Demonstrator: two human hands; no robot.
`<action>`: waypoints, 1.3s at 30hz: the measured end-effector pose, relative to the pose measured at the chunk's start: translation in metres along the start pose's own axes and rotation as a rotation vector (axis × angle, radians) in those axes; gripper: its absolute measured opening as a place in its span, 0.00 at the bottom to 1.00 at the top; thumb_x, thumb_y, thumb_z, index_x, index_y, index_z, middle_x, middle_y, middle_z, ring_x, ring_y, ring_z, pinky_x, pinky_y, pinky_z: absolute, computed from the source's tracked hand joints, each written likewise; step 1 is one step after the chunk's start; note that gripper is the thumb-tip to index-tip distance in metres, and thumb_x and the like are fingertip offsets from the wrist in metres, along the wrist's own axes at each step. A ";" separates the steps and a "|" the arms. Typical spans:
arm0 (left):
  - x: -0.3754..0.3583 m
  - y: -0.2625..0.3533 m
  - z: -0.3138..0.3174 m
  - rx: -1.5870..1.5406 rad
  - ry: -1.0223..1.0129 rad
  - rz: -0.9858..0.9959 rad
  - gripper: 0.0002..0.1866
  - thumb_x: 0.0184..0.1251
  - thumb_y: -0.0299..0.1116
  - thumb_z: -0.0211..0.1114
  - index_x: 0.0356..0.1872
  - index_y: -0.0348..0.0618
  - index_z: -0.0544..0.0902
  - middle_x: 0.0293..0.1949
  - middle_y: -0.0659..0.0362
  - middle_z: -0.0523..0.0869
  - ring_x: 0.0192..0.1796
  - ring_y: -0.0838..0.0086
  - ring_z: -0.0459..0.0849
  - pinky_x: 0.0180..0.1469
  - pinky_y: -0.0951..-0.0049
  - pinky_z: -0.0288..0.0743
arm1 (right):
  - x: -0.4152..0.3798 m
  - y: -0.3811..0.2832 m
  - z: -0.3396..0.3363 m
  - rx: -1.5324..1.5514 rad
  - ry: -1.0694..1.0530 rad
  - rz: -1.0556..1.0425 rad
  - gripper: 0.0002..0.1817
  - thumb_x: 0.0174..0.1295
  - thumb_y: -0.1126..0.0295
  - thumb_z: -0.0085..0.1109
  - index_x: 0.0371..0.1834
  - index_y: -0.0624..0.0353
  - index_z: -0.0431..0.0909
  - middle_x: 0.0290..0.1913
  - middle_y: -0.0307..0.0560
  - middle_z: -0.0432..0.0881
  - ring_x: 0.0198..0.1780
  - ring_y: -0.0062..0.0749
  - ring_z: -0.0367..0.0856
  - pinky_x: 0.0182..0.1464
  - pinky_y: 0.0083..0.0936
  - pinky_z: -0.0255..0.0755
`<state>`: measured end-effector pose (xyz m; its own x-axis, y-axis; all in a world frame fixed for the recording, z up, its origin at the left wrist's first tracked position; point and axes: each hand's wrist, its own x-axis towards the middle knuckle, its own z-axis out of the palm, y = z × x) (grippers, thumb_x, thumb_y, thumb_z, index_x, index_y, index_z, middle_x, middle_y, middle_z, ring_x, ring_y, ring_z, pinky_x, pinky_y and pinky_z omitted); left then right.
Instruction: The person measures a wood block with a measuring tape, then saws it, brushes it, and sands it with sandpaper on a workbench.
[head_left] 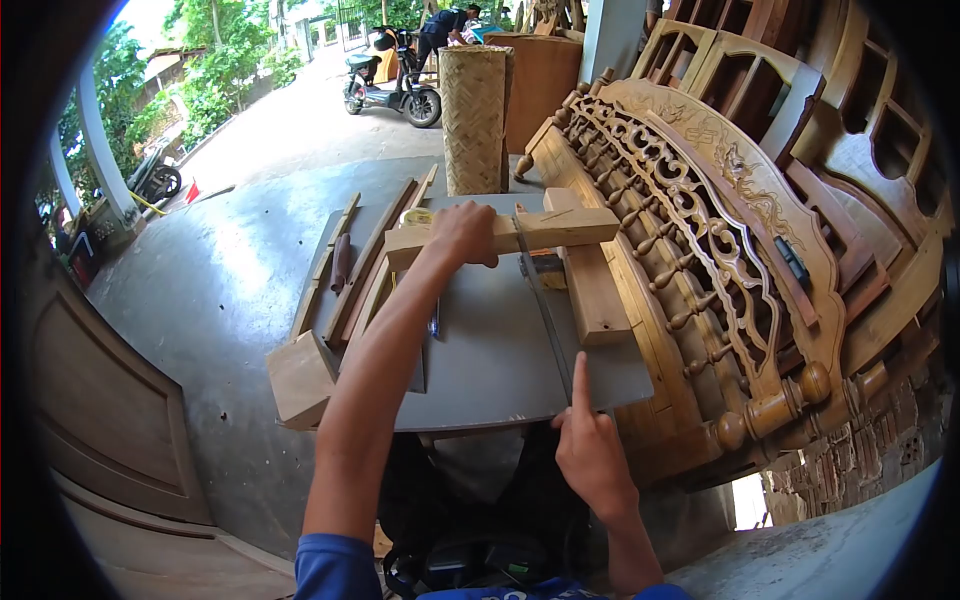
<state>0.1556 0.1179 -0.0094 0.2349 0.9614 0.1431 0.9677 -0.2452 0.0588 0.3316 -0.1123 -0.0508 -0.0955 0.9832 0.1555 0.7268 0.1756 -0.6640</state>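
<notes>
My left hand (pixel 465 233) is closed over the near end of a squared wooden beam (pixel 560 229), pressing it down. The beam lies crosswise, its right part resting on a second thick timber (pixel 592 290). My right hand (pixel 594 450) is closed at the table's near edge, index finger stretched forward. From it a thin handsaw blade (pixel 545 315), seen almost edge-on, runs away from me and meets the beam just right of my left hand. The saw's handle is hidden in my fingers. Under the beam sits a dark brown tool or block (pixel 546 271), partly covered.
Wooden strips (pixel 372 255), a blue pen (pixel 434 322) and a wood block (pixel 302 380) lie on the grey table (pixel 480 375). A woven roll (pixel 474 120) stands behind. Carved furniture panels (pixel 700 230) lean at right. Beyond are a scooter (pixel 395 90) and another person (pixel 445 30).
</notes>
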 end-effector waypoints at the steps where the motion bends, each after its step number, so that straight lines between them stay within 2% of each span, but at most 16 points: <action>1: 0.000 0.001 0.002 -0.010 0.008 -0.003 0.24 0.30 0.41 0.74 0.35 0.45 0.81 0.35 0.53 0.83 0.40 0.61 0.82 0.43 0.65 0.76 | -0.001 -0.001 -0.002 -0.038 -0.013 0.016 0.35 0.54 0.82 0.43 0.67 0.61 0.46 0.24 0.63 0.76 0.29 0.52 0.78 0.35 0.42 0.71; 3: 0.001 0.003 0.009 -0.031 0.023 -0.006 0.24 0.30 0.41 0.73 0.34 0.45 0.81 0.35 0.53 0.83 0.40 0.61 0.82 0.43 0.65 0.76 | -0.003 -0.003 -0.008 -0.114 -0.036 0.051 0.33 0.55 0.81 0.44 0.67 0.61 0.48 0.27 0.61 0.78 0.31 0.51 0.79 0.37 0.40 0.71; 12: -0.003 -0.002 0.012 -0.026 0.070 -0.006 0.21 0.30 0.38 0.72 0.33 0.45 0.81 0.33 0.52 0.83 0.39 0.61 0.82 0.42 0.65 0.76 | 0.008 -0.006 0.005 -0.180 0.064 -0.025 0.32 0.52 0.83 0.43 0.65 0.62 0.53 0.25 0.65 0.76 0.30 0.55 0.77 0.33 0.44 0.70; 15: -0.004 -0.002 0.012 -0.025 0.084 0.000 0.20 0.31 0.37 0.71 0.33 0.45 0.81 0.33 0.52 0.83 0.38 0.61 0.83 0.42 0.66 0.76 | 0.059 -0.009 0.015 -0.196 0.079 -0.044 0.32 0.51 0.84 0.42 0.64 0.64 0.53 0.24 0.66 0.76 0.29 0.57 0.77 0.33 0.46 0.69; 17: -0.003 -0.004 0.014 -0.015 0.082 0.015 0.20 0.32 0.39 0.70 0.33 0.43 0.81 0.32 0.51 0.83 0.38 0.59 0.82 0.41 0.64 0.76 | 0.109 -0.018 0.020 -0.178 0.044 -0.089 0.34 0.50 0.83 0.45 0.65 0.66 0.51 0.28 0.65 0.77 0.34 0.55 0.79 0.36 0.42 0.73; 21: 0.001 -0.005 0.019 -0.035 0.109 -0.006 0.20 0.33 0.40 0.70 0.32 0.43 0.80 0.32 0.50 0.83 0.39 0.59 0.82 0.41 0.63 0.76 | 0.188 -0.029 0.036 -0.205 0.151 -0.175 0.31 0.51 0.82 0.45 0.63 0.72 0.52 0.31 0.66 0.78 0.35 0.55 0.79 0.38 0.41 0.74; 25: -0.001 0.001 0.016 -0.024 0.084 -0.047 0.17 0.33 0.36 0.70 0.31 0.46 0.82 0.33 0.53 0.84 0.39 0.61 0.83 0.42 0.66 0.77 | 0.170 -0.027 0.034 -0.221 0.120 -0.168 0.33 0.51 0.82 0.46 0.64 0.71 0.51 0.30 0.67 0.78 0.35 0.54 0.79 0.37 0.41 0.74; 28: -0.004 0.001 0.011 -0.022 0.080 -0.028 0.17 0.33 0.35 0.70 0.31 0.46 0.83 0.34 0.53 0.84 0.40 0.62 0.83 0.42 0.66 0.77 | 0.097 -0.021 0.027 -0.233 0.048 -0.100 0.35 0.50 0.82 0.45 0.65 0.68 0.49 0.29 0.69 0.77 0.33 0.57 0.79 0.36 0.43 0.74; 31: -0.005 0.000 0.010 -0.038 0.096 -0.006 0.17 0.33 0.35 0.71 0.31 0.47 0.84 0.34 0.52 0.84 0.39 0.62 0.83 0.42 0.67 0.77 | 0.069 -0.018 0.021 -0.305 0.029 -0.025 0.34 0.50 0.83 0.43 0.65 0.67 0.50 0.28 0.70 0.76 0.33 0.59 0.78 0.35 0.45 0.73; 36: -0.001 -0.004 0.013 -0.044 0.059 -0.012 0.21 0.32 0.39 0.72 0.34 0.46 0.81 0.35 0.51 0.83 0.41 0.59 0.82 0.43 0.64 0.75 | 0.168 -0.027 0.031 -0.240 0.119 -0.179 0.32 0.50 0.83 0.42 0.64 0.68 0.52 0.29 0.71 0.76 0.34 0.58 0.78 0.36 0.45 0.73; 38: -0.004 -0.002 0.014 -0.051 0.040 -0.019 0.22 0.32 0.39 0.71 0.35 0.46 0.81 0.36 0.51 0.83 0.41 0.60 0.82 0.44 0.64 0.75 | 0.177 -0.021 0.040 -0.277 0.185 -0.220 0.32 0.51 0.83 0.42 0.63 0.68 0.53 0.28 0.70 0.76 0.34 0.57 0.78 0.35 0.45 0.73; 39: -0.004 -0.001 0.012 -0.045 0.030 -0.025 0.22 0.32 0.39 0.71 0.35 0.46 0.81 0.36 0.52 0.83 0.41 0.60 0.82 0.44 0.64 0.75 | 0.161 -0.020 0.042 -0.277 0.159 -0.163 0.31 0.51 0.83 0.42 0.63 0.68 0.53 0.28 0.70 0.76 0.33 0.57 0.78 0.35 0.44 0.73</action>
<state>0.1549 0.1160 -0.0223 0.2070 0.9633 0.1709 0.9681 -0.2269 0.1066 0.2736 0.0441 -0.0431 -0.1345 0.9195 0.3695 0.8698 0.2882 -0.4005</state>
